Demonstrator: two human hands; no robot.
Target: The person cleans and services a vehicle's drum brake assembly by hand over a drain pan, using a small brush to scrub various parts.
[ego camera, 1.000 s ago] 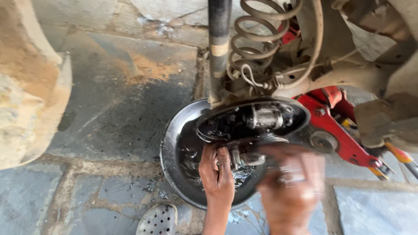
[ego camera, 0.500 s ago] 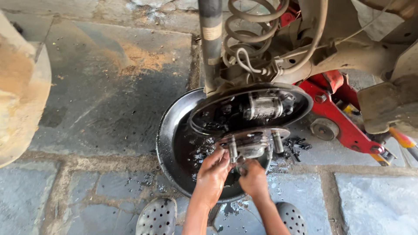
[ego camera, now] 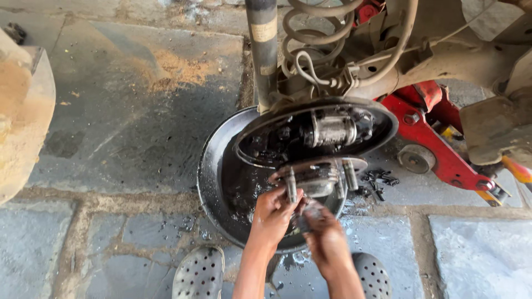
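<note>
A greasy wheel hub (ego camera: 318, 177) with several studs hangs below the round brake backing plate (ego camera: 316, 130) of a raised car. My left hand (ego camera: 272, 215) reaches up from below, and its fingers curl on the hub's lower edge beside a stud (ego camera: 291, 185). Right next to it, my right hand (ego camera: 326, 235) is closed around a small dark, oily part (ego camera: 306, 217) just under the hub. A black basin (ego camera: 213, 182) holding dark fluid sits under hub and hands.
A shock absorber (ego camera: 263, 50) and coil spring (ego camera: 313, 33) rise above the plate. A red floor jack (ego camera: 438, 144) stands at the right, with small dark parts (ego camera: 379, 180) on the stone floor. My grey clogs (ego camera: 199, 274) are at the bottom. A tan body panel (ego camera: 22, 111) lies left.
A second ago my right hand was higher, blurred over the hub; it has dropped beneath it beside the left hand. The view has shifted slightly.
</note>
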